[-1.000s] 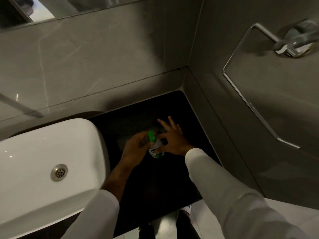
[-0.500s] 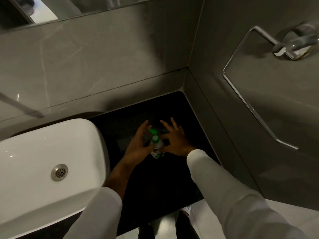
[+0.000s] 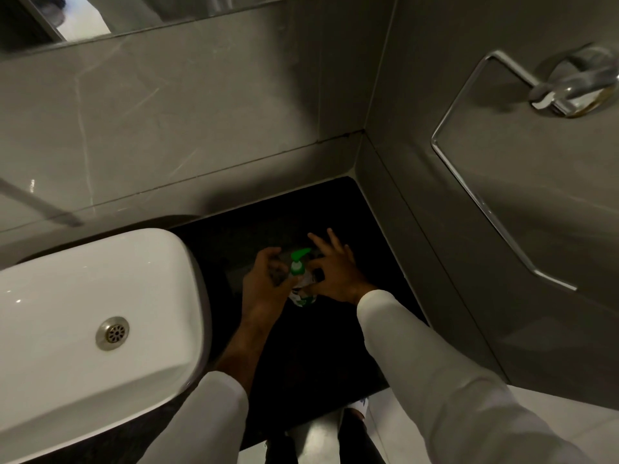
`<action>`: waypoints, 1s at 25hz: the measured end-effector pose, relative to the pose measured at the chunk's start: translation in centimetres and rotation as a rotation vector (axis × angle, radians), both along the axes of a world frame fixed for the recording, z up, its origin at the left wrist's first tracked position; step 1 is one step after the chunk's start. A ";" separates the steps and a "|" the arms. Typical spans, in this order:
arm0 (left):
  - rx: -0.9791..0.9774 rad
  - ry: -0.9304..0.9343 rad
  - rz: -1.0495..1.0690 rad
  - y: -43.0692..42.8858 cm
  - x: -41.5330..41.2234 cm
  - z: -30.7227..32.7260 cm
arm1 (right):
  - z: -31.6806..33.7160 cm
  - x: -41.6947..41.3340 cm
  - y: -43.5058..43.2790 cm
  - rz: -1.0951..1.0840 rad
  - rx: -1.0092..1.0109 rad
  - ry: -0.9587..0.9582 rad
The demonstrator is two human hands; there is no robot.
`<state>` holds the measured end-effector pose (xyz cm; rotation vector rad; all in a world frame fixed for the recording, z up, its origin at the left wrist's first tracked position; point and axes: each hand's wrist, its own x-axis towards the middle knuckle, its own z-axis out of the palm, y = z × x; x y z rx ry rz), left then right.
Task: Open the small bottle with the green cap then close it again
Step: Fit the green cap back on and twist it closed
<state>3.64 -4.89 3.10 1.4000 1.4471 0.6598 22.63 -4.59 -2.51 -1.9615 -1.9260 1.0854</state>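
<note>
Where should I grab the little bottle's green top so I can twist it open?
Probably grab the green cap by its round collar, just under the spout, coming from the left, as the left hand does. The spout sticks out up and to the right, so it would only get in the way. The right hand holds the bottle low down, upright on the dark counter.

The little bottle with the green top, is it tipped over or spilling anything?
No, nothing stands out. The bottle stands upright on the dark counter, its green cap on top, between the left hand and the right hand. No spill shows, though the counter is too dark to be sure.
</note>
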 end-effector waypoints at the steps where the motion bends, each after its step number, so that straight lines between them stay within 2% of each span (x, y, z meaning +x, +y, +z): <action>1: 0.013 0.001 0.008 0.0 -0.2 0.0 | 0.2 0.4 -0.1 0.020 0.020 -0.002; 6: 0.050 0.011 -0.077 -0.2 -0.1 0.9 | 1.0 0.1 0.0 0.028 -0.003 0.011; 9: 0.093 0.090 -0.116 0.7 0.2 0.7 | 0.2 -1.0 0.0 -0.010 -0.051 0.016; 13: -0.056 -0.065 -0.273 1.1 -0.6 0.1 | 1.6 0.0 0.1 0.074 0.000 -0.013; 15: -0.048 -0.065 -0.203 0.7 -0.6 -0.1 | 2.6 -0.1 -0.2 0.078 0.019 -0.007; 18: 0.027 0.096 -0.072 0.7 -0.4 -0.3 | 2.2 -0.3 -0.3 0.058 0.005 0.031; 20: 0.009 0.024 -0.096 0.7 -0.4 -0.5 | 2.0 0.0 -0.2 0.048 -0.003 0.028; 23: -0.071 -0.203 -0.097 0.1 -0.3 -0.3 | 2.5 0.2 -0.3 0.076 0.007 -0.017; 25: -0.096 -0.160 -0.013 -0.2 -0.1 -0.4 | 2.7 0.0 -0.3 0.081 -0.001 -0.027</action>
